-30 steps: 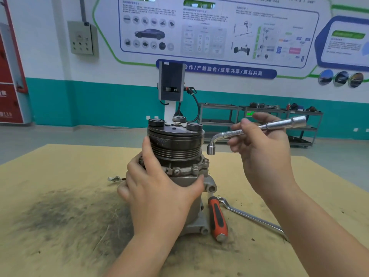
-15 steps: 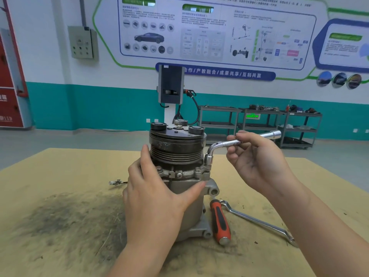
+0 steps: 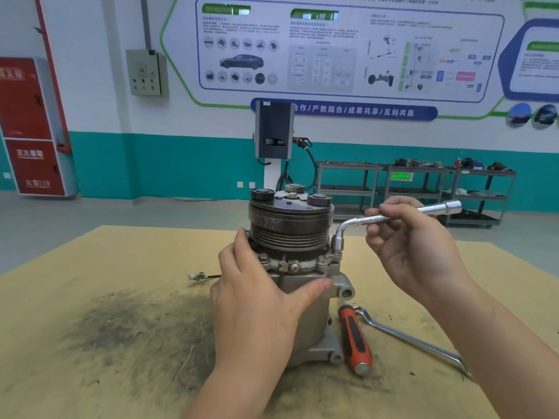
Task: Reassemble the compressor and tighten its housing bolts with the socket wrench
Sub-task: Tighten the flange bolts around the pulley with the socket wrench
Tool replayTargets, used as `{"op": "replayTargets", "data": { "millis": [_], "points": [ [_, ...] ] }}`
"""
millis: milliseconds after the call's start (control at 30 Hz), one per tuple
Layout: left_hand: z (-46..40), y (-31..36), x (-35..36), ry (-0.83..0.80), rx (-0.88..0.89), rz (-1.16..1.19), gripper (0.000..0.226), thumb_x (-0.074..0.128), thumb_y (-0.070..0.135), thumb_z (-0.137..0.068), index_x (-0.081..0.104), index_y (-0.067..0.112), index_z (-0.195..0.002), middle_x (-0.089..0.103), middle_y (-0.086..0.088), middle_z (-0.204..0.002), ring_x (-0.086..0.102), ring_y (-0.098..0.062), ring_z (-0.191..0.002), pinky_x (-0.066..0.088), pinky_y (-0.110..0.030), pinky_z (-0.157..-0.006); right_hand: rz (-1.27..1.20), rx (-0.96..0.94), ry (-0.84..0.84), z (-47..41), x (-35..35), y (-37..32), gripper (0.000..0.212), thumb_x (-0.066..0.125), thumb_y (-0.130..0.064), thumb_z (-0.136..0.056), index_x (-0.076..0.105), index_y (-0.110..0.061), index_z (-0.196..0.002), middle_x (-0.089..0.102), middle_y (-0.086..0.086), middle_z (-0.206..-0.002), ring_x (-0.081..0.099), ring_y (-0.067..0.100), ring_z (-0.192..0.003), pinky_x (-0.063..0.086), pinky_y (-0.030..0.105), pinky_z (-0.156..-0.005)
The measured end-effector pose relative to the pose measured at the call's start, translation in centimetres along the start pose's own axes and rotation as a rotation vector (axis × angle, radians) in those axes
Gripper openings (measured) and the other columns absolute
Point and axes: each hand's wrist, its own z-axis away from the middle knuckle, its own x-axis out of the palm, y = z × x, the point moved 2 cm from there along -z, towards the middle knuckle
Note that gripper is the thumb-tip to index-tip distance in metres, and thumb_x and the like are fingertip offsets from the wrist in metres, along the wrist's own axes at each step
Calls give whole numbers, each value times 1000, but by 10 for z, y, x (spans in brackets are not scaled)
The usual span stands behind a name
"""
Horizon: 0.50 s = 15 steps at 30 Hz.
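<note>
The compressor (image 3: 292, 237) stands upright in the middle of the table, black grooved pulley on top, grey metal housing below. My left hand (image 3: 257, 294) grips the housing from the front left, thumb stretched across its face. My right hand (image 3: 414, 246) holds the long arm of a chrome L-shaped socket wrench (image 3: 390, 219). The wrench's short end points down and sits on a housing bolt (image 3: 336, 251) at the right side of the flange. More bolts (image 3: 322, 261) show along the flange front.
An orange-and-black screwdriver (image 3: 354, 337) and a bent chrome wrench (image 3: 414, 343) lie on the table right of the compressor. A small connector on a wire (image 3: 198, 276) lies to the left. The yellow tabletop (image 3: 90, 267) has a dark dirty patch at front left.
My right hand brought the socket wrench down from mid-air and set its short end on the right flange bolt. My left hand kept its grip on the housing.
</note>
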Motion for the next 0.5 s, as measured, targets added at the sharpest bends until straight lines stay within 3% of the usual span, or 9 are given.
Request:
{"op": "replayTargets", "data": {
  "millis": [133,200,400,500],
  "points": [
    [-1,-2,0,1,8,10,127,46,92,-48,15,21,-150,35,1,-139,48,-26,-125,44,-42,-99,147,-294,14,7,-1,3,27,42,12,-89,50,-10,-75,60,7,-59,53,20,-42,39,21,-41],
    [0,-2,0,1,9,9,126,47,91,-49,13,23,-150,33,1,-141,46,-26,-127,43,-42,-101,137,-353,-7,10,-1,5,29,41,14,-88,51,-11,-75,60,8,-60,54,20,-42,38,20,-42],
    [0,-2,1,-15,-1,12,126,44,93,-48,6,27,-149,28,5,-144,43,-24,-130,41,-41,-103,-46,-184,1,9,2,8,23,39,9,-88,49,-12,-88,63,8,-59,52,19,-41,37,20,-40],
    [-2,-2,0,-26,-27,39,130,47,91,-46,4,28,-151,26,6,-145,41,-25,-132,41,-42,-104,-8,-217,-13,12,3,7,23,39,9,-87,49,-12,-86,63,8,-60,52,20,-41,38,20,-41]
  ]
}}
